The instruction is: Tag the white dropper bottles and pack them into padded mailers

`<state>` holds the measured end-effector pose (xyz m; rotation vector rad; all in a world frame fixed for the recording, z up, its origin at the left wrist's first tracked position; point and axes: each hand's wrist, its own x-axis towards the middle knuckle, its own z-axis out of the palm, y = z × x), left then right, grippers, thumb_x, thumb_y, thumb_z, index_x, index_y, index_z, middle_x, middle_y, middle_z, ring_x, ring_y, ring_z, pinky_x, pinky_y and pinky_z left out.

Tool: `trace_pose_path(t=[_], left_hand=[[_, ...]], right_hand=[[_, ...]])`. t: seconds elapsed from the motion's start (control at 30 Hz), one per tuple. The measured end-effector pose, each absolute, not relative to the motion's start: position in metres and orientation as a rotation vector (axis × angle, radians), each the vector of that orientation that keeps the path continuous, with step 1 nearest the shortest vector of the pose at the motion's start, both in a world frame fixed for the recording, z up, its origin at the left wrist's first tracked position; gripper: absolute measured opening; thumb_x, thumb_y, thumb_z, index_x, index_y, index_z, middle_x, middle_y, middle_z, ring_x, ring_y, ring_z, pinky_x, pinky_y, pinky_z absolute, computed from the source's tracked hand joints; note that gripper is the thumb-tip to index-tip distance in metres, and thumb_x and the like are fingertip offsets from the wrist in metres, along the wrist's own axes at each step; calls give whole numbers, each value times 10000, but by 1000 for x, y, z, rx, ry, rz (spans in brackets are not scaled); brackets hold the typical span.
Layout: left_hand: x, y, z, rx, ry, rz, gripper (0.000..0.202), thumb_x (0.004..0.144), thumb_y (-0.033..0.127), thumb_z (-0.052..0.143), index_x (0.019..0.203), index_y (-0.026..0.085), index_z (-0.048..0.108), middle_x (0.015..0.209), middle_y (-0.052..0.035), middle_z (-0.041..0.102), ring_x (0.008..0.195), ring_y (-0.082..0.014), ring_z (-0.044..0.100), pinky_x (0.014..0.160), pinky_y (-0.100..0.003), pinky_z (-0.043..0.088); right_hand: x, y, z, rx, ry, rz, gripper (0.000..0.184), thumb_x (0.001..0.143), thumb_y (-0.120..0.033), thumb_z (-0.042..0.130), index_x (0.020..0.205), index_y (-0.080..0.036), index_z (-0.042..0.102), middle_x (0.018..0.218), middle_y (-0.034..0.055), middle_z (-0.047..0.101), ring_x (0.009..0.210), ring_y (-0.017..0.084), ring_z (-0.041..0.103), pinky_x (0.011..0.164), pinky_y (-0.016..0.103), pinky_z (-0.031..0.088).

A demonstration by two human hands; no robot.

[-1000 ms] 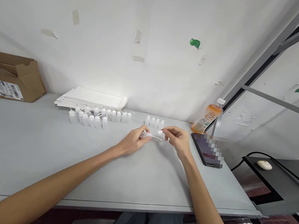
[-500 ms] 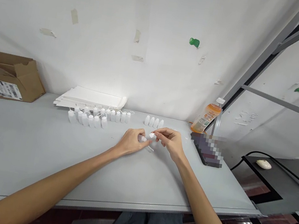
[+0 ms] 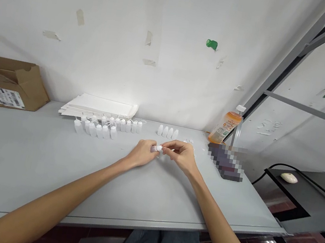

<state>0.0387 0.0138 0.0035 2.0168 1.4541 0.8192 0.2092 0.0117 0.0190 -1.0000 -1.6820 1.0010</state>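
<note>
Low over the middle of the table, my left hand is closed round a small white plastic bottle. My right hand pinches a white cap at the bottle's mouth; whether it is seated there I cannot tell. Left of my hands stand two rows of white bottles with caps and thin straps, among them a front bottle and a back bottle. Beyond my hands is a short row of capless-looking white bottles. Small white pieces lie just behind my right hand.
A stack of white sheets lies against the wall behind the bottles. An open cardboard box sits at the far left. To the right are an orange drink bottle and a dark blurred phone. Further right, a white mouse rests on a dark surface.
My right hand has moved left and brought the cap from beside the bottle onto its mouth. The left hand keeps its hold, with the bottle turned slightly. The rows of bottles stay put.
</note>
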Motion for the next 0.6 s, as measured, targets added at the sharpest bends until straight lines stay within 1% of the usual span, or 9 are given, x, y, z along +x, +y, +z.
trace_pose_path(t=[0.1,0.23,0.33,0.4,0.6], left_hand=[[38,14,3,2041,1484,759,179,731,247,506,586,182,424,546,32,453,540,-114,408,512,-238,242],[37,16,1,2080,1473,709,128,752,254,503,651,175,506,617,2,549,599,-140,496,543,-241,292],[37,17,0,2098,1455,700,112,759,242,497,697,169,555,694,-23,610,655,-157,544,567,-244,322],[37,16,0,2104,1470,692,108,757,235,497,696,169,558,696,-26,615,653,-159,549,559,-244,321],[37,14,1,2103,1484,674,105,758,246,490,691,177,534,650,-14,578,613,-153,522,525,-243,299]], right_hand=[[209,11,18,-996,-1699,1017,228,690,-365,731,780,-156,710,786,74,705,646,164,629,479,247,474],[210,10,18,-947,-1714,1048,294,693,-372,732,900,-163,713,845,73,687,682,171,634,489,268,524],[210,10,18,-924,-1770,1057,266,720,-377,708,882,-168,736,918,86,683,712,170,628,524,286,547],[211,11,18,-930,-1787,1055,250,724,-379,701,851,-169,744,933,88,683,717,170,625,527,284,545],[212,12,17,-1038,-1783,1057,260,711,-372,704,862,-163,738,819,72,700,622,153,601,482,270,499]])
